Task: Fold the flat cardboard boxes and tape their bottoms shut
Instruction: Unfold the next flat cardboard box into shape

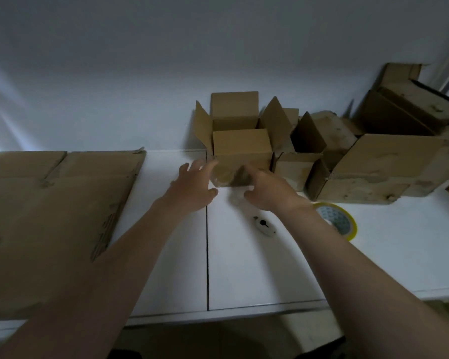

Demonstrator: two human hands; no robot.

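White table (244, 268) against a pale wall, head view: an erected box (243, 149), flaps standing open, is sitting just beyond the fingertips. Left hand (192, 187) and right hand (267, 190) are reaching out, fingers spread, gripping nothing; whether they are touching the box is blurred. Flat cardboard (49, 216) is lying left of the left fingers.

Both arms reach across the white table (257, 268) to an upright box (241, 146) by the wall, its top flaps open. The left hand (192, 187) spreads its fingers at the box's lower left corner; the right hand (268, 191) is at its front face, contact blurred. Flat cardboard (49, 216) lies left; more boxes (373, 167) and a tape roll (340, 220) sit right
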